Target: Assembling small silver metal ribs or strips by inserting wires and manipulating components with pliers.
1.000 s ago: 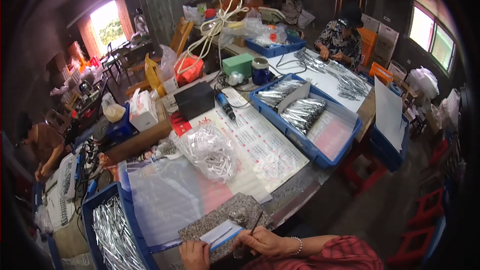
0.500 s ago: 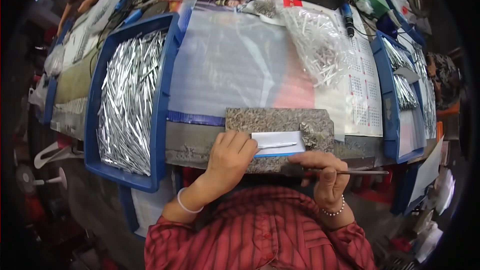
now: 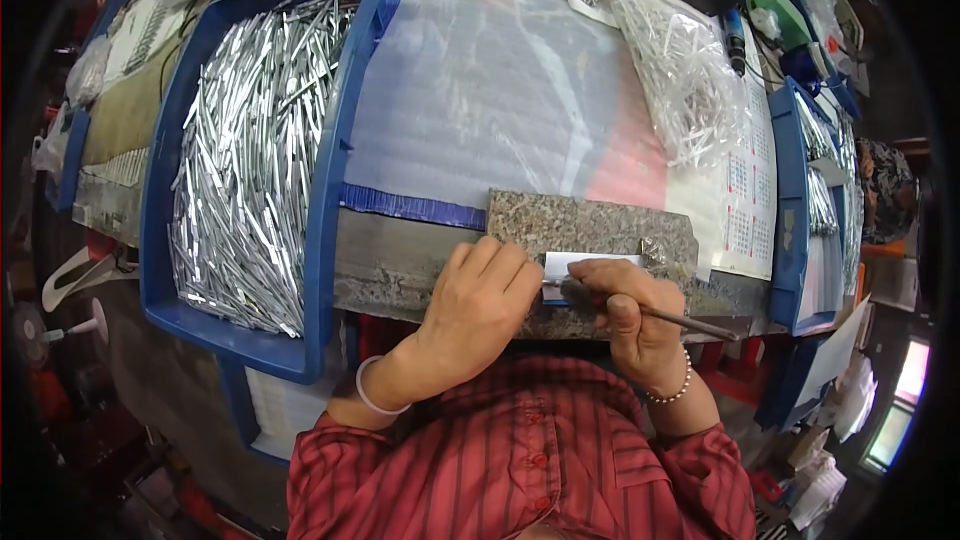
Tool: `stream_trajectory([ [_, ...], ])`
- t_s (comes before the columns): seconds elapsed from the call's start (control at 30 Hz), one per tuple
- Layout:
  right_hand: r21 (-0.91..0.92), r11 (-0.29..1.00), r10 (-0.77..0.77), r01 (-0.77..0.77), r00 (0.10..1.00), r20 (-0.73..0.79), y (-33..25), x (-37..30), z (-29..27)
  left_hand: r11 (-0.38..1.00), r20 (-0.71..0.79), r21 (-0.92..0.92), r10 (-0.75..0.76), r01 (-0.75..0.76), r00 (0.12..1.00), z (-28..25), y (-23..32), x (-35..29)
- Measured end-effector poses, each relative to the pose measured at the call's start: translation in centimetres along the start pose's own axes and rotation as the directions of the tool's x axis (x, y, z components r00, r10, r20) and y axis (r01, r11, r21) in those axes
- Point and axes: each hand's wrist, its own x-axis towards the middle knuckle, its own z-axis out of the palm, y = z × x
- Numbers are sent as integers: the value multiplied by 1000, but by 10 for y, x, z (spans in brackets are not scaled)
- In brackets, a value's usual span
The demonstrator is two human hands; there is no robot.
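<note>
My left hand point(image 3: 482, 290) has its fingers pinched at the left edge of a small white plate point(image 3: 625, 259). A short bit of a thin silver metal strip point(image 3: 551, 282) shows at those fingertips. My right hand point(image 3: 640, 315) grips a small hammer point(image 3: 690, 322) with a dark head and a thin handle pointing right. The hammer's head is over the plate, close to my left fingertips; whether it touches the strip I cannot tell. Under the plate lies a speckled stone slab point(image 3: 570, 215) at the bench's near edge.
A blue tray point(image 3: 325, 230) heaped with silver strips point(image 3: 250, 160) stands on the left. A clear plastic bag point(image 3: 690, 90) of white pieces lies on the far right of the bench. Another blue tray point(image 3: 790, 200) with metal pieces is at the right edge.
The hammer's head has moved from below the plate up over it, with my right hand. My right hand now covers most of the plate and strip. The whole view has shifted slightly.
</note>
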Motion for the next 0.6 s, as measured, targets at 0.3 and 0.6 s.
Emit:
stream_trajectory([
  [0.3, -119, 969, -212, 217, 976, 47, 5, 23, 12, 999, -90, 26, 48, -46, 995, 4, -1, 6],
  [0.6, -163, 954, -245, 253, 967, 64, 8, 17, 10, 997, -85, 53, 52, -48, 995, 5, 1, 11],
])
